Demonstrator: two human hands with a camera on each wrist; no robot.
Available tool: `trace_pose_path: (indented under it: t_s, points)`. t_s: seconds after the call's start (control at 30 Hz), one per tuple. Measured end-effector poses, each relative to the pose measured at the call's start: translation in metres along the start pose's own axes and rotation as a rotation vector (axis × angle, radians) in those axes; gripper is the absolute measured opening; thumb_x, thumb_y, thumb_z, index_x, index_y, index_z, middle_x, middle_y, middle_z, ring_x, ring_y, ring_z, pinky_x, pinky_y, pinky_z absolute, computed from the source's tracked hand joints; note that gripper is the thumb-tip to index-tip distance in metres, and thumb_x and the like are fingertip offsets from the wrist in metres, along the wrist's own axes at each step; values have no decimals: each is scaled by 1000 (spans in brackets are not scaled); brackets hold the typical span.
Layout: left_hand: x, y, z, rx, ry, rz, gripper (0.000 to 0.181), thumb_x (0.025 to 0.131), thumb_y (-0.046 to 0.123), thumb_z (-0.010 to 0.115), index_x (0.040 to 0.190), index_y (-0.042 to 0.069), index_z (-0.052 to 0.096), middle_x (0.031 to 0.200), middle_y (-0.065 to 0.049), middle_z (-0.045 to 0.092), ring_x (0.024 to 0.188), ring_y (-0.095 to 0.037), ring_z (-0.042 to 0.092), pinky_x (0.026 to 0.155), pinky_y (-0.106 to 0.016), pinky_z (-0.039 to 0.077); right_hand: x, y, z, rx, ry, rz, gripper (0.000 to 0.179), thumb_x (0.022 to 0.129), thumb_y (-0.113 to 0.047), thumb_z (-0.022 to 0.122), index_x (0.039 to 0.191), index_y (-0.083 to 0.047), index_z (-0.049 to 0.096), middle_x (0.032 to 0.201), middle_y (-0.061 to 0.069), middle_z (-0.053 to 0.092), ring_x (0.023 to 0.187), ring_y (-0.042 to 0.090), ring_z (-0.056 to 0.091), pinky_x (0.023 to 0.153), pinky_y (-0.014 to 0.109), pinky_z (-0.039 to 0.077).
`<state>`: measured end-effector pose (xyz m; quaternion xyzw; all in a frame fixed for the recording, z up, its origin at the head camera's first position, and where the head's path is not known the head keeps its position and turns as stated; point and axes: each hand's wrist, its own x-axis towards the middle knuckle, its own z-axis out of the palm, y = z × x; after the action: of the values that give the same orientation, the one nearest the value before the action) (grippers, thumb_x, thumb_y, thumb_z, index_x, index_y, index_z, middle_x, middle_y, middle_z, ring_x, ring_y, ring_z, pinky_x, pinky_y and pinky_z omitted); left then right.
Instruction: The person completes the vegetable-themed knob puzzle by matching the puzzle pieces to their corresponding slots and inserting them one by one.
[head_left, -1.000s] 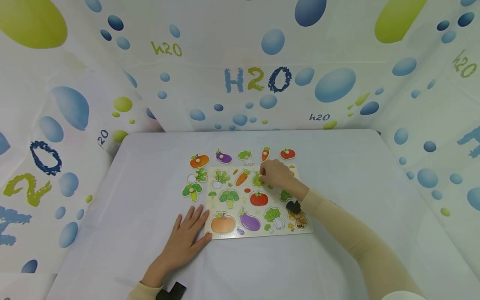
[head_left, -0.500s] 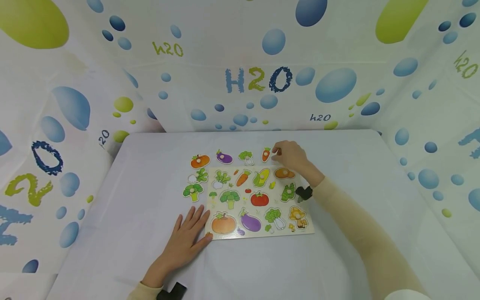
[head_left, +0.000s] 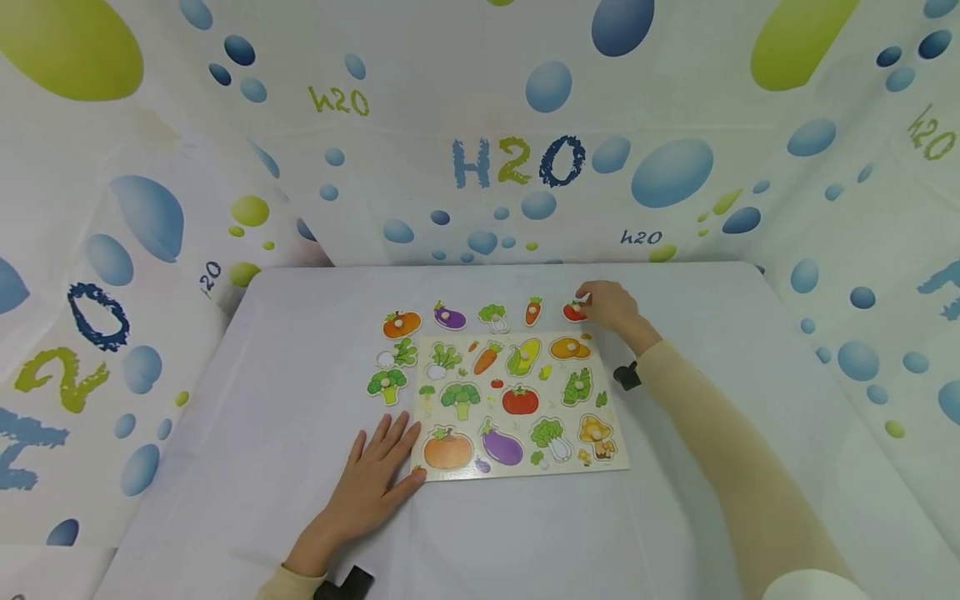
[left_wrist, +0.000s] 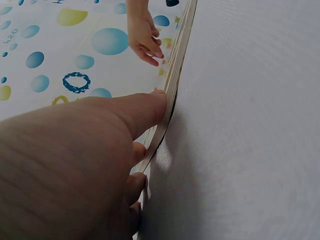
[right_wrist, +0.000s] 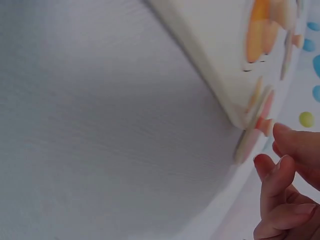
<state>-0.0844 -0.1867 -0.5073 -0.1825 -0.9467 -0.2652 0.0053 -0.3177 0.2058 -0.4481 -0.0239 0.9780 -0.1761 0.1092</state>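
A wooden vegetable puzzle board (head_left: 517, 472) lies on the white table. My left hand (head_left: 375, 479) rests with spread fingers at its near left corner; in the left wrist view the thumb (left_wrist: 145, 110) touches the board's edge. Beyond the far right corner, my right hand (head_left: 613, 308) reaches to a loose tomato puzzle piece (head_left: 572, 312). The right wrist view shows this piece's small knob (right_wrist: 265, 126) close in front of the thumb and fingertips, a slight gap between them. The corn piece (head_left: 523, 357) sits in the board.
Along the far edge lie loose pieces: a pumpkin (head_left: 402, 324), an eggplant (head_left: 450, 315), a bok choy (head_left: 493, 317) and a carrot (head_left: 533, 310). A turnip piece (head_left: 397, 353) and a broccoli piece (head_left: 387, 385) lie left of the board. A printed curtain (head_left: 420, 83) surrounds the table.
My right hand has left the corn on the board and moved right and away, past the table's far pieces, to the tomato piece. The left hand stays in place.
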Motion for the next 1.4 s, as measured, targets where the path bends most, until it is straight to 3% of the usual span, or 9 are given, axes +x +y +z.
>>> trace_pose_path:
  t_s: [0.13,0.4,0.57,0.87,1.17,1.4]
  points:
    - [0,0,0,-6,-6,-6,67,91,41,63,148,11,44,157,-13,35,147,-41,25,114,-66,12,2,3,7,14,6,-9,32,96,-17,61,125,-4,61,118,18,64,104,32,59,89,46,51]
    - [0,-2,-1,-8,-30,-24,68,91,41,62,149,12,42,159,-11,31,149,-38,22,116,-63,8,5,0,18,41,70,-45,18,97,-14,58,109,-3,66,105,14,64,94,28,55,84,39,51]
    - [1,-2,-1,-12,-26,-18,68,92,41,62,149,12,42,159,-11,31,148,-38,22,116,-63,8,6,2,20,63,80,-38,18,98,-14,58,108,-2,66,108,16,64,97,29,55,89,43,51]
    - [0,-2,0,-16,-23,-17,67,91,40,63,149,11,42,158,-11,32,148,-39,23,115,-65,9,5,3,20,68,88,-44,17,97,-14,60,106,-2,67,105,16,65,93,28,56,83,41,51]
    - [-1,-2,1,-20,-26,-25,68,91,41,63,149,12,42,159,-11,32,148,-39,23,116,-64,9,-5,3,9,79,149,-64,18,97,-14,60,107,-1,67,105,17,66,93,30,56,84,44,51]
    - [-1,-4,2,-10,-26,-23,68,92,42,62,149,13,42,159,-10,31,149,-38,22,116,-64,8,-29,-14,6,100,165,-143,20,95,-18,64,107,-3,69,102,14,66,89,27,57,78,39,52]
